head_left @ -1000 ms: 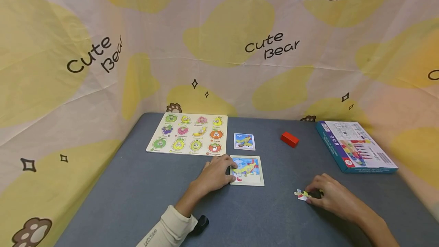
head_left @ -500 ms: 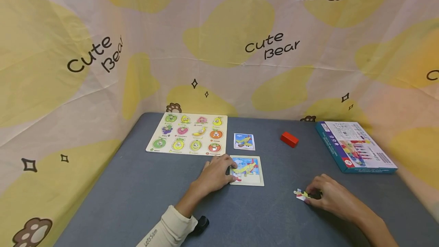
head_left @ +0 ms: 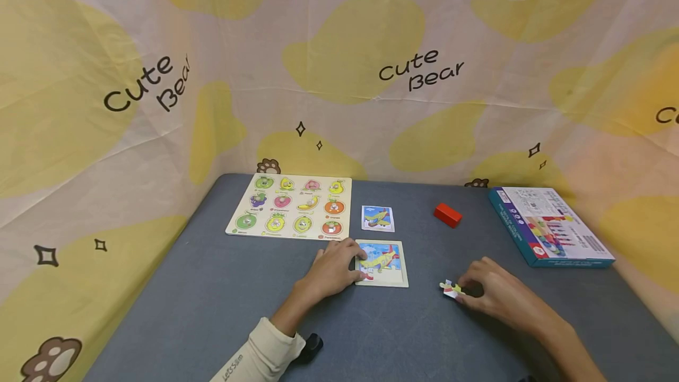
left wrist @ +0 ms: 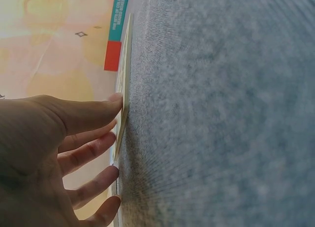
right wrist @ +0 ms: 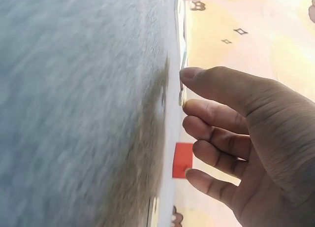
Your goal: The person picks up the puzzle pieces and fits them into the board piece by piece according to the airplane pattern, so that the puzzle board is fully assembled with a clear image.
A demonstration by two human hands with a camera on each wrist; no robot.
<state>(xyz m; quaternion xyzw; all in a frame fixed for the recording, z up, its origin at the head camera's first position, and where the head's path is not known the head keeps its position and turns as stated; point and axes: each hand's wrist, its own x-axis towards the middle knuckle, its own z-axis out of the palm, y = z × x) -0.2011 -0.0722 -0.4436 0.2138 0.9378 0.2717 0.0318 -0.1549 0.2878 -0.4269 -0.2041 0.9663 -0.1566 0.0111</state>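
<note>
In the head view my left hand (head_left: 333, 267) rests at the left side of a small framed jigsaw puzzle (head_left: 384, 280), thumb and fingertips touching it. The puzzle carries an airplane picture, with a bare pale area along its lower right. In the left wrist view the thumb (left wrist: 101, 113) lies against the pale board edge (left wrist: 125, 84), with the other fingers spread. My right hand (head_left: 495, 290) pinches a yellow, white and red jigsaw piece (head_left: 450, 289) between thumb and fingers, to the right of the puzzle. Part of the piece is hidden by the fingers.
Behind the puzzle lies an airplane picture card (head_left: 378, 219). A fruit board (head_left: 290, 208) sits back left, a red block (head_left: 448, 215) back right. A teal-sided box (head_left: 551, 229) stands at the far right. Printed cloth walls (head_left: 339, 75) border the grey table (head_left: 212, 299).
My right hand has moved left and slightly away from me, carrying the jigsaw piece closer to the puzzle. The left hand has stayed in place on the puzzle.
</note>
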